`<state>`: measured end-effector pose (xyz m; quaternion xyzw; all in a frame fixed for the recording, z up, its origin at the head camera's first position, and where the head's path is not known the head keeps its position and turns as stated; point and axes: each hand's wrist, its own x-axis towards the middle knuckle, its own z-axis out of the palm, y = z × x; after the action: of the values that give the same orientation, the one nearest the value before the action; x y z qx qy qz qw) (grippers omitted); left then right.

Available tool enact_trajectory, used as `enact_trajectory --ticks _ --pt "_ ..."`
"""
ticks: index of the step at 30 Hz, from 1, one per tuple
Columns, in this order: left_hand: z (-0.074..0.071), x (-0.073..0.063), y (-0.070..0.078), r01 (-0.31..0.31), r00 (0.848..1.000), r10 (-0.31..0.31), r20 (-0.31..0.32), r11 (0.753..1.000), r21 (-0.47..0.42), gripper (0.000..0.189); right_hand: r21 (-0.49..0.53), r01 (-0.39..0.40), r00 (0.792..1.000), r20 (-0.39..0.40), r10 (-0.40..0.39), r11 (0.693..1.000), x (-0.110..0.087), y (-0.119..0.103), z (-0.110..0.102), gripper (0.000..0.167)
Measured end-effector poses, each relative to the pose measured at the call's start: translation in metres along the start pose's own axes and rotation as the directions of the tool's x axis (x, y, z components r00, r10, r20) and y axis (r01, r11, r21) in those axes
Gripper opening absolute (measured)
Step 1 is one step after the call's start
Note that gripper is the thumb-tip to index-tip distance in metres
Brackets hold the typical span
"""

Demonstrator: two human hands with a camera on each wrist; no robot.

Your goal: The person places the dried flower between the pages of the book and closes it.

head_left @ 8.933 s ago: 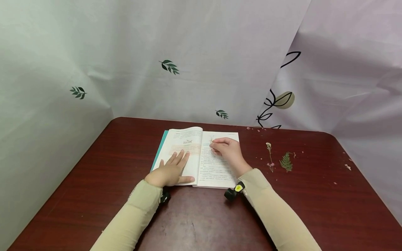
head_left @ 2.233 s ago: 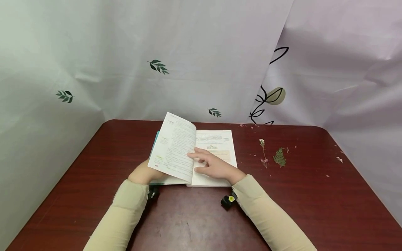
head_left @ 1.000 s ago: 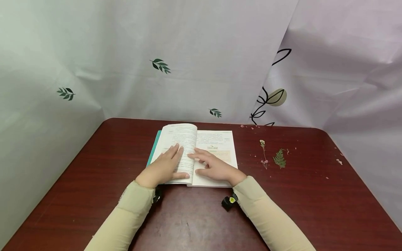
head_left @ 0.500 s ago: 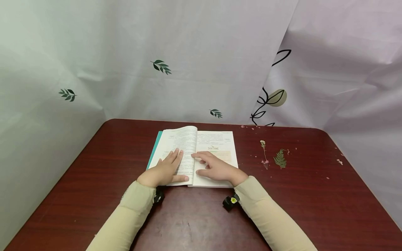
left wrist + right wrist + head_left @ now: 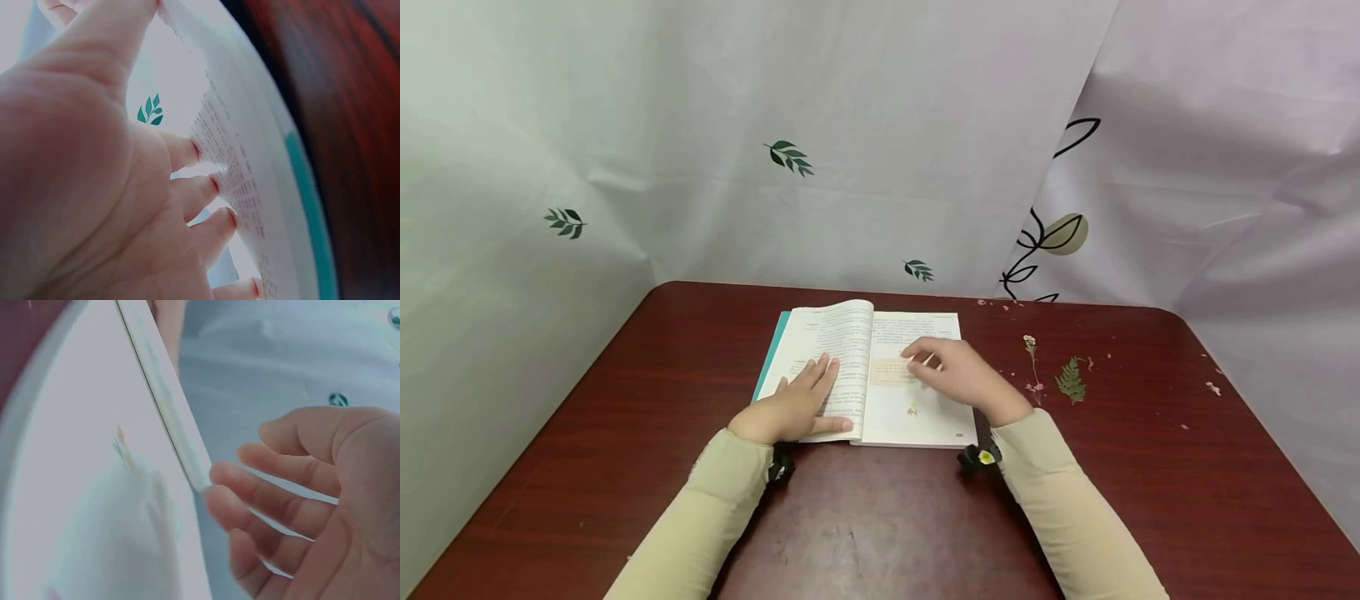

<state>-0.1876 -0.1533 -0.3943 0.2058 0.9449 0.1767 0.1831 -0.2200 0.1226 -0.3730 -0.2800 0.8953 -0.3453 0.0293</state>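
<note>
An open book with a teal cover edge lies on the table. My left hand rests spread on its left page, fingers straight and thumb near the spine. The left wrist view shows the fingertips touching the printed page. Over the right page hovers my right hand, fingers loosely bent. In the right wrist view, nothing shows between those fingers. A small coloured picture is on the right page. A flower sprig and a green fern leaf lie right of the book.
Small petals and bits are scattered over the right side of the dark red table. A pale curtain with leaf prints hangs behind the far edge.
Earlier my right hand pinched a small sprig over the right page; then my left hand turned pages over. In the last half second my right hand has lifted up and right. The left stays put.
</note>
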Motion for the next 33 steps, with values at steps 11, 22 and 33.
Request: enact_trajectory --ticks 11,22,33 --pt "0.002 0.002 -0.004 0.019 0.999 -0.019 0.026 1.000 -0.010 0.103 -0.118 -0.267 0.936 -0.269 0.228 0.956 -0.017 0.040 -0.053 0.021" --pt "0.008 0.006 -0.012 0.003 1.000 -0.003 0.001 1.000 -0.007 0.107 0.007 -0.488 0.749 -0.510 0.423 0.873 -0.042 0.082 -0.074 0.020" --pt "0.003 0.002 -0.007 0.008 1.000 -0.007 0.006 1.000 -0.015 0.106 0.002 -0.654 0.719 -0.310 0.623 0.756 -0.056 0.095 -0.084 0.023"
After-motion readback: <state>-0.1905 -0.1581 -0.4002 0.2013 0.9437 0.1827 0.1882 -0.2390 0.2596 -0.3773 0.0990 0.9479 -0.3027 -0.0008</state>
